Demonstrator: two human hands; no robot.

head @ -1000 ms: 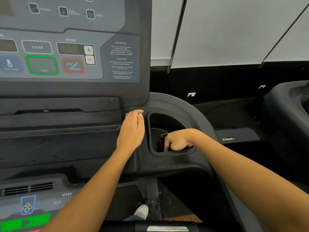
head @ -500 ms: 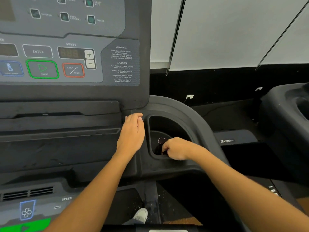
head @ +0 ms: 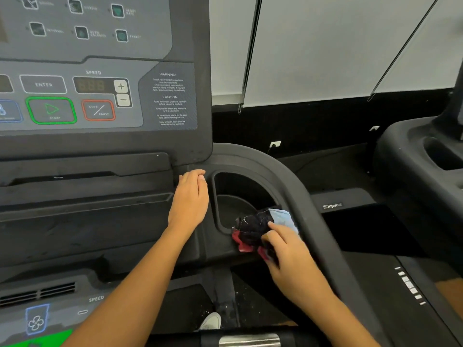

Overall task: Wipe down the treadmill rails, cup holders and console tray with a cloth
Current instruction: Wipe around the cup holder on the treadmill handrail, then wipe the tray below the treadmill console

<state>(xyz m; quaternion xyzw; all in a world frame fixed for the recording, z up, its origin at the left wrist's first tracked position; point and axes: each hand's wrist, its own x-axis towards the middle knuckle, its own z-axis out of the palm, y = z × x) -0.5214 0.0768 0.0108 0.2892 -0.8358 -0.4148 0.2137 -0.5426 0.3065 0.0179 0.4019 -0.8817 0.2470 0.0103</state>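
The treadmill console panel [head: 100,78] fills the upper left of the frame. Below it, the console tray [head: 85,199] is a long shallow shelf running left to right across the middle left. The right rail [head: 290,189] curves from centre frame down to the lower right. The cup holder [head: 233,196] is a dark well inside that curve.

My left hand [head: 190,201] lies flat on the moulding between tray and cup holder, fingers straight and together, holding nothing. My right hand [head: 285,251] grips the cloth [head: 253,230], a bunched rag of dark, red and pale blue. The cloth is pressed on the cup holder's near right rim, just beside the rail's inner edge.

Assessment: work is at the cup holder rim. The rail lies immediately right of the cloth, and its long axis runs from upper centre back toward me at lower right. The right hand is the nearer one for it. The tray lies left, beyond my left hand, so reaching it means carrying the cloth across.
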